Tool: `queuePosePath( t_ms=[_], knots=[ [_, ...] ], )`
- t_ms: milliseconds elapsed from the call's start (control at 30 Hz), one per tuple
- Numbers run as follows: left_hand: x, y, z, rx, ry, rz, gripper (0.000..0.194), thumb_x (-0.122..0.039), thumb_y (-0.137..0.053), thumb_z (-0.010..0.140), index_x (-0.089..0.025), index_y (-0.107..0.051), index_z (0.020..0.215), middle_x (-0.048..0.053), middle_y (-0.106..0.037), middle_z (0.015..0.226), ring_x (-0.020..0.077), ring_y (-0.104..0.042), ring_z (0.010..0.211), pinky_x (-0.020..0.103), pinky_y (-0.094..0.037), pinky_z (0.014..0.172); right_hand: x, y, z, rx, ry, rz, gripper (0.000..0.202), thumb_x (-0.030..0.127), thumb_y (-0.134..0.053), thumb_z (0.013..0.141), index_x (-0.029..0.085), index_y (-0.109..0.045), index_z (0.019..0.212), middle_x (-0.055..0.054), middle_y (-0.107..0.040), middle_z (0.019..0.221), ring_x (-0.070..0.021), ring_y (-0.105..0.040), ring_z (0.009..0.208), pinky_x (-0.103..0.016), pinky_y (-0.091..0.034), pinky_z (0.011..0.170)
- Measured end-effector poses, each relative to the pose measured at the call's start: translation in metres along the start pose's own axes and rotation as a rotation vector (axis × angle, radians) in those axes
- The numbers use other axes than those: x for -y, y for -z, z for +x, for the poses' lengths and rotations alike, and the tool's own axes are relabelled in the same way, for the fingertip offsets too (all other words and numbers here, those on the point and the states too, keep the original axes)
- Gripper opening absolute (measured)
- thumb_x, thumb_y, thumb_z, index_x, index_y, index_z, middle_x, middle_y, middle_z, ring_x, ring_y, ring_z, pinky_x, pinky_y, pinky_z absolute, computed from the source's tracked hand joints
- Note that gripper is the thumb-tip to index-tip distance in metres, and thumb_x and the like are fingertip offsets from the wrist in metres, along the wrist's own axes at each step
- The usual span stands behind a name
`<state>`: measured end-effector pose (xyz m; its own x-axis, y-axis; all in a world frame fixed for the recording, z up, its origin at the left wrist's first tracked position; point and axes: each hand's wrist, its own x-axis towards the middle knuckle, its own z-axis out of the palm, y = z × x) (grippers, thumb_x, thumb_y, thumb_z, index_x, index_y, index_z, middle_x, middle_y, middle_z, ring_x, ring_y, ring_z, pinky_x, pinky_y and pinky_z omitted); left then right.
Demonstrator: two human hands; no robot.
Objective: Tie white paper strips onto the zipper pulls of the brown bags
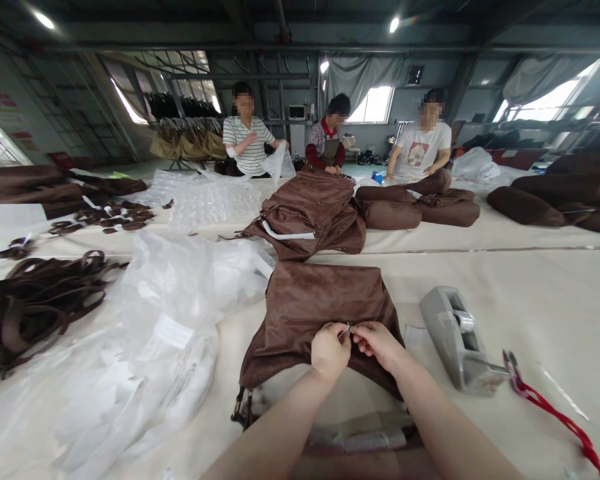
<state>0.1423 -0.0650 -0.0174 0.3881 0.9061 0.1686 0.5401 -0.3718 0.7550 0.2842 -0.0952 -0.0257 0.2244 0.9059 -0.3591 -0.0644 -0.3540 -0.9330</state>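
A brown handbag (325,293) lies flat on the pale table in front of me, its zip line running across the middle. Over that zip, my left hand (331,347) pinches a small thin white strip (347,328) between thumb and fingertips. My right hand (377,341) meets it from the other side, its fingertips closed at the same strip. Whether the strip is fixed to the bag is too small to tell. The bag's handle curves toward me between my forearms, with clear plastic wrap (360,440) around part of it.
To the right stand a grey tape dispenser (453,340) and red-corded snips (515,370). Clear plastic bags (180,300) and brown straps (45,300) spread over the left. More brown bags (310,207) lie beyond. Three people (247,137) work across the table.
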Motion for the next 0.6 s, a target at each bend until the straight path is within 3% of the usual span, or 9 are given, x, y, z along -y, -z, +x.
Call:
queuePosePath(
  t_ms=[300,600],
  knots=[
    [-0.0078,0.0056,-0.0041,0.007,-0.039,0.074,0.015,-0.024,-0.056,0.079,-0.021,-0.066,0.089,0.004,-0.065,0.091,0.0170,-0.060,0.084,0.026,-0.046,0.079,0.0004,-0.0020,0.0024,0.003,-0.011,0.127,0.031,0.042,-0.067,0.064,0.017,-0.051,0.057,0.007,-0.042,0.045,-0.0022,-0.026,0.032,-0.020,-0.009,0.032],
    [-0.0012,0.0029,0.0033,-0.047,-0.004,0.021,0.021,-0.014,-0.050,0.082,-0.020,-0.070,0.085,0.003,-0.068,0.085,0.0133,-0.061,0.076,0.023,-0.046,0.075,0.0016,0.0037,-0.0035,-0.004,-0.034,0.193,0.030,0.042,-0.067,0.065,0.015,-0.062,0.077,0.008,-0.043,0.047,-0.0026,-0.026,0.033,-0.020,-0.008,0.034]
  ],
)
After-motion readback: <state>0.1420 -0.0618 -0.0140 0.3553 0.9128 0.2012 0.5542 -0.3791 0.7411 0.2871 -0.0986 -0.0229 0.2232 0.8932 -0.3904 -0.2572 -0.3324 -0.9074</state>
